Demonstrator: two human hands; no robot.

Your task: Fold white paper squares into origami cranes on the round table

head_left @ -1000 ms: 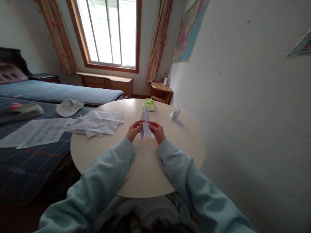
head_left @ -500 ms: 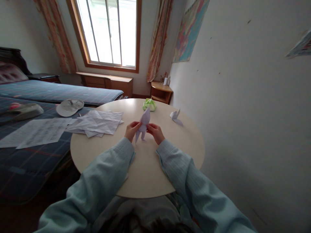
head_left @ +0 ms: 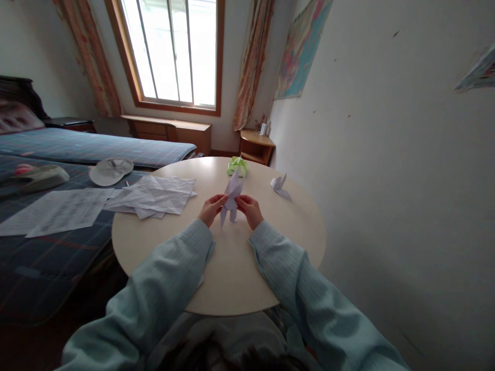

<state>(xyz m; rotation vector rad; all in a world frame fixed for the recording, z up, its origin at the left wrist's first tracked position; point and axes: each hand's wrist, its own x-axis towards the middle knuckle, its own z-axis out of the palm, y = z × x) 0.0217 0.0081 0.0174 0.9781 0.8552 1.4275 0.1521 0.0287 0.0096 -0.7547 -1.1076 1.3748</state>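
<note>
A white folded-paper figure (head_left: 232, 191) is held up over the round table (head_left: 232, 273), with pointed flaps at its top and two narrow points hanging below. My left hand (head_left: 211, 209) pinches its left side between thumb and fingers. On the opposite side, my right hand (head_left: 250, 209) grips the figure's edge with closed fingers. Some of the paper is hidden behind the fingertips. Farther right on the table rests a second white folded-paper piece (head_left: 280, 186), with one flap standing up.
Crumpled white sheets (head_left: 162, 195) lie at the table's left. A green packet (head_left: 237, 166) sits at the far edge. Beside the table, a bed (head_left: 46, 263) bears printed sheets (head_left: 62, 208) and a pale cap (head_left: 110, 172). A white wall (head_left: 394, 196) is close on the right.
The paper figure has shifted slightly right and turned, and its top flaps now stand apart where one broad shape showed. Both hands keep hold of it in nearly the same place.
</note>
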